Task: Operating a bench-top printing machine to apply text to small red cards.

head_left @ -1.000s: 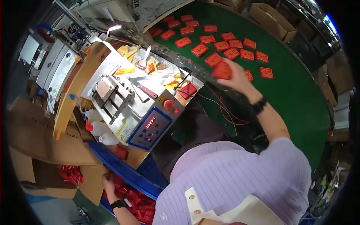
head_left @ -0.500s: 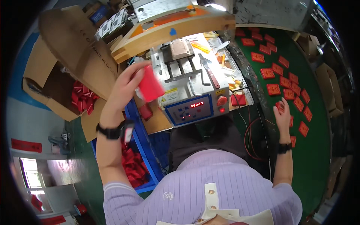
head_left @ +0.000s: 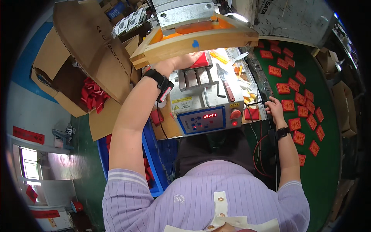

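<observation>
My left hand [head_left: 184,61] reaches under the wooden screen frame [head_left: 201,44] of a printing machine. Its fingers are on a flat red box [head_left: 201,60] that lies on the metal fixture [head_left: 199,78]; the frame partly hides them. My right hand [head_left: 274,107] hovers at the near edge of the green belt [head_left: 282,150], fingers loosely curled and apart, with nothing visible in them. Beside it a red box with a gold print [head_left: 294,123] lies among several similar ones on the belt.
A control panel [head_left: 203,120] with red digits fronts the machine. On its top lie a scraper [head_left: 225,82] and a hex key [head_left: 219,89]. To the left stand an open carton [head_left: 58,92] with red pieces and a blue crate [head_left: 154,170]. Cables hang near my right arm.
My left hand has carried the red box forward onto the fixture under the frame. My right hand has let go of a printed red box on the belt and drawn back leftward.
</observation>
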`<state>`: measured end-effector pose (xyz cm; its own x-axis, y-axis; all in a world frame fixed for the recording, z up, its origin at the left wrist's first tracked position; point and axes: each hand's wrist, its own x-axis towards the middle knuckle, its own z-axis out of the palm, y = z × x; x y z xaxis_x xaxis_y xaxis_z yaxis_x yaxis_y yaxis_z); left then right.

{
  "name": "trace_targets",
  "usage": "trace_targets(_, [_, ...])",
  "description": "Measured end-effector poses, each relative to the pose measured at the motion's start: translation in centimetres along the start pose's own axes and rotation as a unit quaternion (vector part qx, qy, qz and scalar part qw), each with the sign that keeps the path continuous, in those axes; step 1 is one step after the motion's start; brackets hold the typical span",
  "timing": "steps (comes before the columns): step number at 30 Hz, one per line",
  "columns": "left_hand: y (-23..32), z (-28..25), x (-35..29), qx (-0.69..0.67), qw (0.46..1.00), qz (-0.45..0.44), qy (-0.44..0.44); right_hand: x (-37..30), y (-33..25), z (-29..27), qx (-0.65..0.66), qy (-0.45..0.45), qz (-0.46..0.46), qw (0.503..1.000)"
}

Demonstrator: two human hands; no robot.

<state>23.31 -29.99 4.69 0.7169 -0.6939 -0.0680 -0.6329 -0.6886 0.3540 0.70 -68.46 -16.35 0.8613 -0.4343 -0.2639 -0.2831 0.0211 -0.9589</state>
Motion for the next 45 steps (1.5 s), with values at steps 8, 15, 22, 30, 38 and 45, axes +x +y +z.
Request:
trace_targets(8, [7.9,2.9,-13.7,-0.175,0.950,0.257,-0.031,0.5,0.2,-0.5,0.074,-0.004,0.038,0.996])
trace_targets(15, [3.3,0.2,-28.2,-0.419,0.895,-0.086,0.123,0.9,0.5,-0.7,0.036,-0.016,0.027,0.999])
trace_targets(22, [-8.3,5.8,-36.3,-0.323,0.839,-0.371,0.231,2.0,1.2,-0.7,0.000,-0.023,0.020,1.000])
trace_targets(30, [-18.9,19.9,-35.8,-0.134,0.866,-0.471,0.102,2.2,-0.1,-0.4,-0.041,-0.040,0.059,0.997])
trace_targets(38, [-21.1,20.5,-36.3,0.088,0.943,-0.310,0.078,-2.2,-11.8,8.9,-0.063,-0.171,-0.066,0.981])
trace_targets(45, [-17.4,15.0,-36.0,-0.017,0.893,-0.419,0.160,1.4,-17.9,15.6,-0.191,-0.296,-0.327,0.877])
